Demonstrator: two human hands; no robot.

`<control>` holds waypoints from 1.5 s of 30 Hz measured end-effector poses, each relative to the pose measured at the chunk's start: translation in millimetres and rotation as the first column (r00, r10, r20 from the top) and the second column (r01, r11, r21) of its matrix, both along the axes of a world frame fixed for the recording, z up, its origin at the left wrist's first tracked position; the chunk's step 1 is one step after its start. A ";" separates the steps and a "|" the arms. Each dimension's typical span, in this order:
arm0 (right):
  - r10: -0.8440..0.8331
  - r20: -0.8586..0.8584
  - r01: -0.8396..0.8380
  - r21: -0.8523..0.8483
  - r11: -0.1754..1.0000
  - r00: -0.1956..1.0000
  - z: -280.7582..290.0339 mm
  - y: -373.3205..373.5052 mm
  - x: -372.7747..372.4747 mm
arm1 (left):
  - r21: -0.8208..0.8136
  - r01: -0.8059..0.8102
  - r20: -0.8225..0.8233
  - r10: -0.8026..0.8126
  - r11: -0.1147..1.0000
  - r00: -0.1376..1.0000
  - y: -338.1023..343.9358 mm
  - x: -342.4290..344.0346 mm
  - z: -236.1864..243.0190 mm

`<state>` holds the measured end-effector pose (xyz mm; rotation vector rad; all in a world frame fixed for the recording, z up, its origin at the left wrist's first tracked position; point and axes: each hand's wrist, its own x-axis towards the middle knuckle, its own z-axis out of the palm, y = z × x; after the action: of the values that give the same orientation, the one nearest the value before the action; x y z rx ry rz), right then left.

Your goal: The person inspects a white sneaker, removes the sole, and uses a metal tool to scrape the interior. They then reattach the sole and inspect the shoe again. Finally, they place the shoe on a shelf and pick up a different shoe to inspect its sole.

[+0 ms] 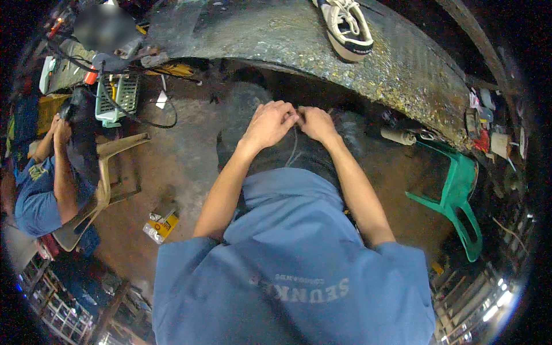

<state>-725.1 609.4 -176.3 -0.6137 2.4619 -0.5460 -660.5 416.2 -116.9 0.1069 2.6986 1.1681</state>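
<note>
Both hands meet over my dark-clad lap, just short of the workbench edge. My left hand [269, 125] is closed, its fingers curled and the fingertips pressed together near the right hand. My right hand [317, 124] is closed in a pinch against the left fingertips. A thin grey cord [295, 145] runs from between the fingertips down to my lap; its upper end is hidden by the fingers. On the bench ahead lies a white and dark sneaker [348, 46] with white laces, apart from both hands.
The worn, stained workbench [241, 34] curves across the front. A green plastic chair [454, 184] stands at right, beside a pale roll [398, 136]. At left are a seated co-worker [43, 192], a tan chair [105, 172] and a pale green basket [118, 100]. A yellow-white box [160, 226] lies on the floor.
</note>
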 end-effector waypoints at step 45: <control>-0.053 0.302 0.148 -0.302 0.942 0.952 -68.2 12.6 -16.5 | 0.089 -0.059 -0.048 0.063 0.994 0.997 14.0 2.9 -57.0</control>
<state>-741.6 622.0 -244.4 -0.4900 2.1494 -1.0194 -657.5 430.3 -173.9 0.0675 2.7120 1.3186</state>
